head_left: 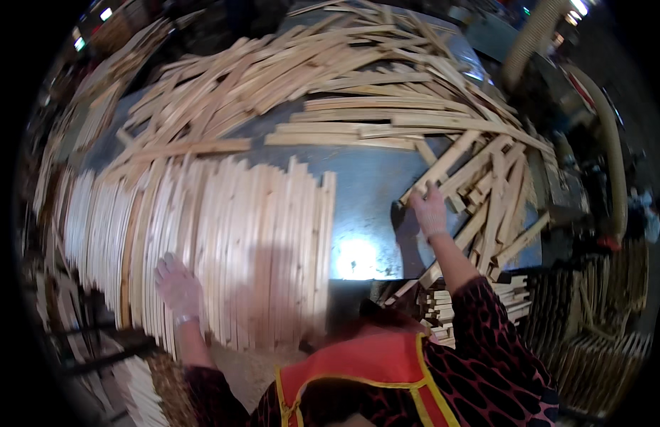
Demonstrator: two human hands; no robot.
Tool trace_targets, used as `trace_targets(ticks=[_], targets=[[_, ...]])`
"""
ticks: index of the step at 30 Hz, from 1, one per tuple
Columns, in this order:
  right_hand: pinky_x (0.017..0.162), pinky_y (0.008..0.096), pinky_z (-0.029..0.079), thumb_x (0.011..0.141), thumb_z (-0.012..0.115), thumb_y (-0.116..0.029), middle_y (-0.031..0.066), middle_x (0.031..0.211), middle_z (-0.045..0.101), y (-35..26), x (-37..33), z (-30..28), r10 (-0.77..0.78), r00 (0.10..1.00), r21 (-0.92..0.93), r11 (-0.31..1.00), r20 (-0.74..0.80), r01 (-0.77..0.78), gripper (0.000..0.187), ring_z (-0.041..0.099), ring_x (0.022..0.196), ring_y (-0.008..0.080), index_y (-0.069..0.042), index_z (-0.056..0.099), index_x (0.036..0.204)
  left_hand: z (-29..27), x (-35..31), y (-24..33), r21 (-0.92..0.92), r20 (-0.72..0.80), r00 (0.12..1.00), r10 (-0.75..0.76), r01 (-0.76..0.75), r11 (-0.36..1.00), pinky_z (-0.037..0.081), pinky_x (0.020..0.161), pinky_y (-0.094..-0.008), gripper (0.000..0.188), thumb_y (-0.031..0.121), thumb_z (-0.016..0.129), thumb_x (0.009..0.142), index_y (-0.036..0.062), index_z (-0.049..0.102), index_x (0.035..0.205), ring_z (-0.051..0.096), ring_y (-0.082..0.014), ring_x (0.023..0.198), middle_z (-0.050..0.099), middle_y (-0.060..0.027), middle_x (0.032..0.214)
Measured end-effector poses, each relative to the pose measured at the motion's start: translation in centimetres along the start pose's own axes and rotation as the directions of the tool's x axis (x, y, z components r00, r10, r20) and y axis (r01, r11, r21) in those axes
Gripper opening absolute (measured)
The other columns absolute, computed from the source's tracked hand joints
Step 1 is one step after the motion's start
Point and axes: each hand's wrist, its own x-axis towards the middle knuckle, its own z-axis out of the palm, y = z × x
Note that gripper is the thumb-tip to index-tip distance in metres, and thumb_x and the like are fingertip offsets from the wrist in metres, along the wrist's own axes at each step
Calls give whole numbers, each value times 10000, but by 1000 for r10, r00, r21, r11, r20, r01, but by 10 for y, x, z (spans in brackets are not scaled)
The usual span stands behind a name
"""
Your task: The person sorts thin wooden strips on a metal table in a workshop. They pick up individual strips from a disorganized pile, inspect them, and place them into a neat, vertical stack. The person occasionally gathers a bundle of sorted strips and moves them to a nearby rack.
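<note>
My left hand (178, 288), in a pale glove, lies flat with its fingers out on a wide row of narrow wooden strips (262, 220) set side by side. On the right, my right hand (430, 211), also gloved, closes around the near end of a wooden strip (451, 158) that slants away to the far right. A small dark patch shows beside that end; what it is I cannot make out. Several more strips (497, 192) lie crossed in a loose heap just right of this hand.
A blue-grey metal table (362, 181) carries the wood. Across its far side spreads a large jumble of strips (273, 67). Stacked wood pieces (444, 306) sit below the table's near right edge. A thick pale hose (611, 142) hangs at the right.
</note>
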Motion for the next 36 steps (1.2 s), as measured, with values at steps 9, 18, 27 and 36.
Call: trace_targets(ticks=[9, 18, 27, 36], targets=[[1054, 475, 542, 818, 840, -391, 221, 1501, 517, 0, 117, -6, 388, 912, -342, 845, -134, -410, 947, 643, 1257, 427, -86, 370, 1581, -97, -98, 237, -495, -5, 714, 700, -610, 619, 365, 1231, -514, 692, 292, 695, 930, 90, 507, 1565, 428, -362, 1513, 489, -174, 1607], [886, 378, 598, 743, 563, 151, 99, 1071, 653, 22, -47, -9, 49, 816, 817, -82, 576, -571, 670, 680, 997, 282, -29, 568, 1388, -107, -116, 253, -820, 168, 683, 711, -304, 486, 409, 1185, -518, 671, 320, 715, 916, 78, 540, 1516, 519, -395, 1421, 525, -192, 1560], [993, 416, 554, 900, 704, -195, 285, 1231, 718, -24, -193, 50, 15, 762, 222, 953, 648, -207, 786, 716, 1149, 388, -116, 416, 1627, -76, -126, 234, -756, -8, 730, 684, -452, 474, 410, 1158, -507, 603, 368, 715, 914, 77, 582, 1424, 502, -339, 1406, 580, -141, 1434], [1055, 379, 539, 942, 725, -396, 190, 1299, 737, -38, -41, 57, -281, 661, 416, 908, 696, -52, 662, 701, 1180, 280, -32, 604, 1482, -68, -122, 260, -575, -107, 659, 745, -652, 494, 412, 1095, -496, 621, 412, 769, 799, 51, 617, 1281, 532, -317, 1269, 599, -118, 1304]])
